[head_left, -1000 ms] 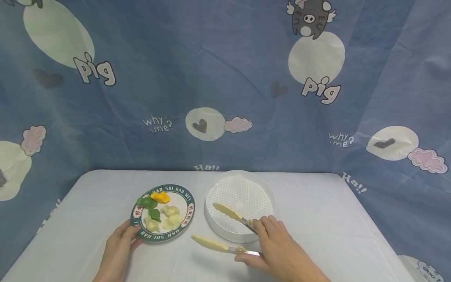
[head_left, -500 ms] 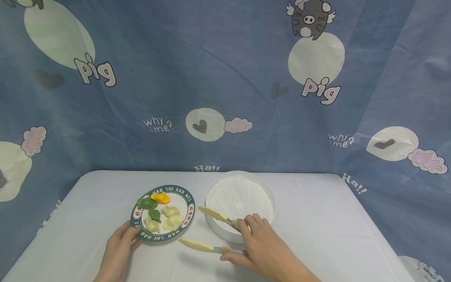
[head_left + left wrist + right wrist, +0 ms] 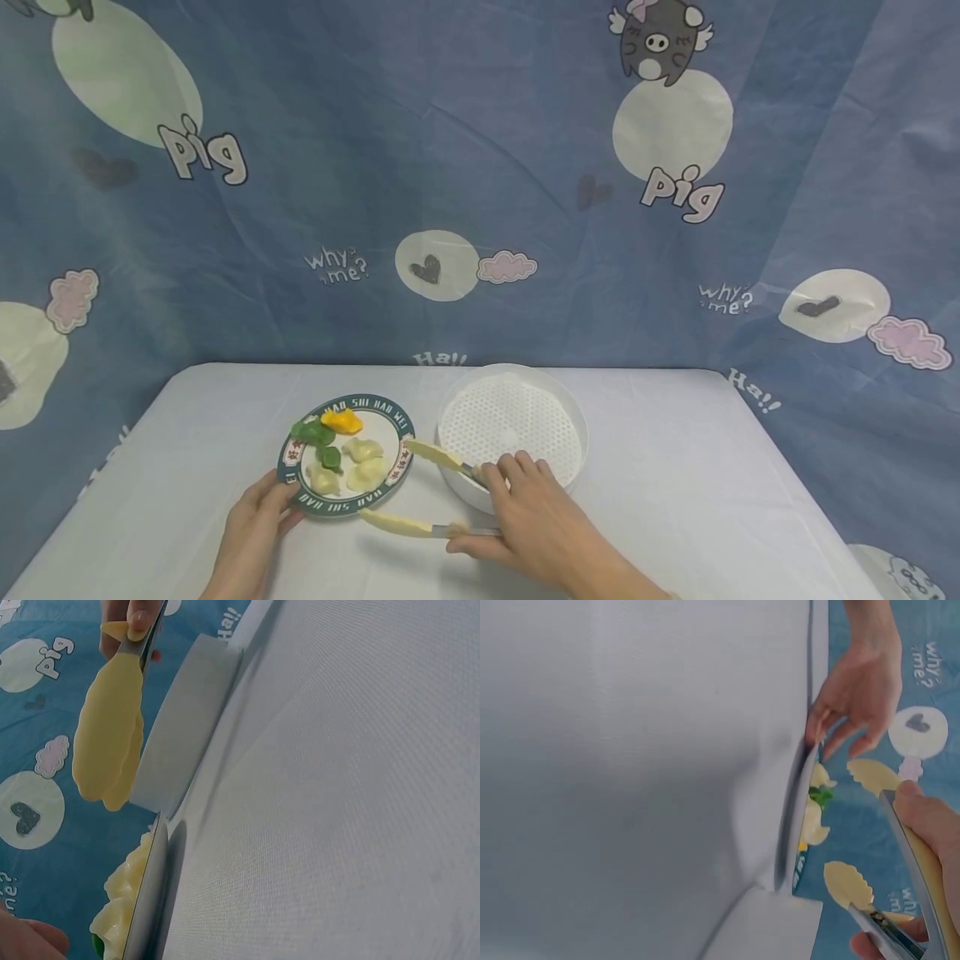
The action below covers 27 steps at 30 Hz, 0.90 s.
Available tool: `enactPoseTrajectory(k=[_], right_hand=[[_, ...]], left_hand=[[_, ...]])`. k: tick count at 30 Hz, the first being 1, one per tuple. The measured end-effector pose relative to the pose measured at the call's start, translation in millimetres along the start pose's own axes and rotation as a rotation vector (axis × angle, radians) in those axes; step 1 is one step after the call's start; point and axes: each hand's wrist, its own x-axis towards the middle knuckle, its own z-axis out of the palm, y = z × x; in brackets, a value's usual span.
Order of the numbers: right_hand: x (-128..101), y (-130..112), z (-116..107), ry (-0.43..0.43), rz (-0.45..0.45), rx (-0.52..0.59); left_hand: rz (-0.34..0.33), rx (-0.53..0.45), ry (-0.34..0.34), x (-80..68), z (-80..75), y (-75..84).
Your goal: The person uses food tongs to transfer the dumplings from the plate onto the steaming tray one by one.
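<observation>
My left hand [image 3: 251,521] holds the near left rim of a round plate [image 3: 382,405], thumb at the edge and fingers partly hidden below it. On the plate lie three pale dumplings [image 3: 366,474], two green pieces [image 3: 312,431] and a yellow-orange piece [image 3: 342,420]. My right hand [image 3: 536,525] grips a pair of tongs [image 3: 401,524] with yellow scalloped tips and metal arms. The tongs are spread apart with nothing between them, tips raised close to the plate's right side. In the right wrist view, both yellow tips [image 3: 847,885] show beside the plate.
A round white steamer basket [image 3: 480,417] with a perforated bottom stands right of the plate, partly behind my right hand. Both rest on a white-covered table [image 3: 675,467]. A blue curtain [image 3: 480,167] with pig prints hangs behind the table's far edge.
My right hand has moved left with the spread tongs, from over the steamer basket to the plate's right edge. My left hand and the plate stay in place.
</observation>
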Motion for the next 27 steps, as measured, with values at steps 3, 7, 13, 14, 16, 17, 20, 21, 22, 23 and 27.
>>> enactPoseTrajectory(k=[3,7,13,14,16,17,20,21,22,23,27], right_hand=[[4,-3,3,0.010,-0.018,-0.018],[9,-6,6,0.006,-0.032,-0.031],[15,-12,9,0.002,-0.046,-0.059],[16,-12,10,0.003,-0.046,-0.063],[18,-13,10,0.004,-0.049,-0.075],[19,-14,11,0.006,-0.050,-0.080],[22,-15,12,0.014,-0.056,-0.109],[23,-15,12,0.014,-0.058,-0.122],[24,-16,13,0.014,-0.059,-0.130],[25,-16,13,0.013,-0.061,-0.139],[30,-18,14,0.010,-0.069,-0.164]], left_hand=[[0.004,-0.010,0.005,0.9,0.5,-0.8],[0.026,-0.002,0.013,2.3,1.4,-2.0],[0.032,0.001,0.016,2.7,1.2,-3.2],[0.029,-0.001,0.014,2.7,1.2,-3.0],[0.024,-0.004,0.013,2.5,1.1,-2.9],[0.024,-0.003,0.011,2.4,1.0,-2.9],[0.029,0.000,0.009,1.9,0.7,-2.8],[0.032,0.001,0.008,1.8,0.6,-2.8],[0.035,0.002,0.007,1.8,0.6,-2.9],[0.035,0.002,0.005,1.9,0.5,-2.9],[0.034,0.003,0.010,2.0,0.5,-3.0]])
